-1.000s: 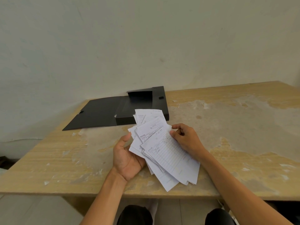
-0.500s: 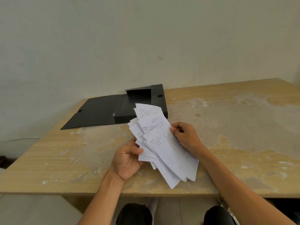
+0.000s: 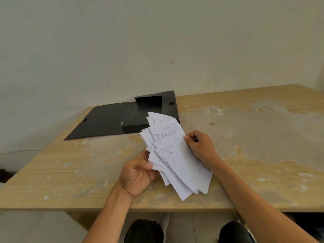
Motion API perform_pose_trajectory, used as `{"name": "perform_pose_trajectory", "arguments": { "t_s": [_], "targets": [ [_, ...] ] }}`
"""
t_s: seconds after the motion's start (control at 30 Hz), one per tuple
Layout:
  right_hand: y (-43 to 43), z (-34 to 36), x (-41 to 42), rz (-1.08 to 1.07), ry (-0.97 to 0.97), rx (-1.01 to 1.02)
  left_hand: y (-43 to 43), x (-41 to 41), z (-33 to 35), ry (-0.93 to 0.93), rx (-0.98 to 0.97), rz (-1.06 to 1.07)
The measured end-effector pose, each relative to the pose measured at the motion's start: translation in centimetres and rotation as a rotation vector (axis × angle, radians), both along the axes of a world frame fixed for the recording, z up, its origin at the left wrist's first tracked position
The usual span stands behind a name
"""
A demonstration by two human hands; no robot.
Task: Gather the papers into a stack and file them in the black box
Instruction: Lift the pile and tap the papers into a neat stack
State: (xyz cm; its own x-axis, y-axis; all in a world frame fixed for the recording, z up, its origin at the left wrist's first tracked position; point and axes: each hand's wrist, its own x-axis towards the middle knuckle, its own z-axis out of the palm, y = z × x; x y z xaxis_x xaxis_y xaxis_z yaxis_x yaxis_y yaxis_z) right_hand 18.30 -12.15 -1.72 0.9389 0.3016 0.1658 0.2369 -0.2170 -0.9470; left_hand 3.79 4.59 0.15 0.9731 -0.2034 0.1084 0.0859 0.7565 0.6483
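The left hand [image 3: 138,174] grips the papers [image 3: 177,158] at their left edge, thumb curled over the top sheets and fingers hidden beneath. The right hand [image 3: 199,148] pinches the upper right edge of the same bundle, fingers curled against the top sheet. The papers are white printed forms with ruled tables and some handwriting. They are fanned out unevenly, not squared, and held tilted above the near part of the table [image 3: 254,155], upper ends pointing away from the person.

The black box [image 3: 150,114] lies open on the far left part of the table, just beyond the upper tips of the papers. Its lid flap [image 3: 103,120] is spread flat to the left. The table is wooden, with a worn, patchy surface, and stands against a pale wall [image 3: 157,50].
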Motion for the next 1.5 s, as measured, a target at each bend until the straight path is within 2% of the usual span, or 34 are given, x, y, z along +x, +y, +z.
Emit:
{"name": "perform_pose_trajectory", "arguments": {
  "t_s": [0.13, 0.33, 0.47, 0.67, 1.03, 1.17, 1.37, 1.5],
  "targets": [
    [0.0, 0.0, -0.1, 0.006, -0.002, -0.015, -0.3, 0.1, 0.2, -0.009, -0.014, -0.013],
    [0.0, 0.0, -0.1, 0.006, -0.015, -0.005, -0.4, 0.0, -0.1, -0.057, 0.156, 0.003],
    [-0.1, 0.1, -0.2, 0.018, -0.009, 0.012, -0.6, 0.0, 0.0, -0.059, 0.188, -0.007],
    [-0.2, 0.3, -0.1, 0.059, 0.012, -0.004, -1.3, 0.4, -0.2, 0.093, 0.315, 0.182],
    [-1.6, 2.0, -1.3, 0.148, -0.053, -0.269, -2.1, 0.9, -0.4, 0.221, 0.544, 0.473],
    [-1.7, 1.0, -1.8, 0.091, -0.085, -0.358, -2.1, 0.5, -0.6, 0.211, 0.554, 0.408],
    [-2.1, 1.2, -1.5, 0.034, -0.042, -0.244, -1.7, -0.3, -0.5, 0.154, 0.515, 0.271],
    [-2.3, 1.2, -1.3, -0.026, -0.041, -0.217, -2.1, -0.1, -0.6, 0.178, 0.558, 0.330]
  ]
}}
